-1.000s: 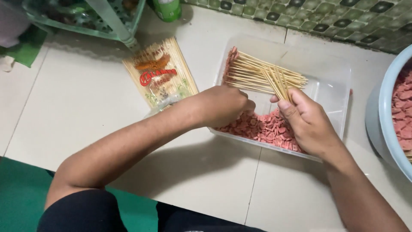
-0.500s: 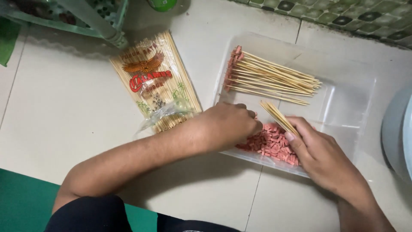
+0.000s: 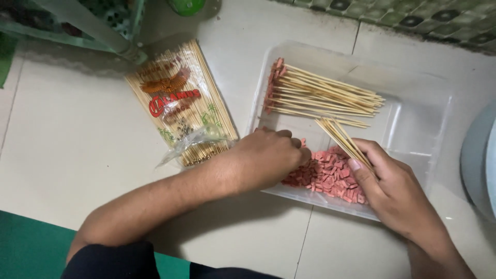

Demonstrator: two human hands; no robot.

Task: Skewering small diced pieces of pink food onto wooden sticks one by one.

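A clear plastic tray [image 3: 439, 108] lies on the tiled floor. In its near part is a heap of small pink meat pieces [image 3: 330, 175]. Across its far part lies a row of bamboo skewers with pink pieces on their left tips [image 3: 320, 95]. My right hand [image 3: 390, 194] grips a thin bundle of bare skewers [image 3: 341, 138] that points up and to the left. My left hand [image 3: 268, 157] rests over the left edge of the pink heap, fingers pinched among the pieces; whether it holds one is hidden.
An opened plastic packet of bamboo skewers [image 3: 181, 103] lies left of the tray. A green plastic basket [image 3: 93, 26] stands at the top left. A pale blue basin rim [image 3: 480, 160] shows at the right edge. A patterned tile wall runs along the top.
The view has shifted so the tray sits more central. My right hand with its skewer bundle has drawn slightly right and down. My left hand stays at the pink heap.
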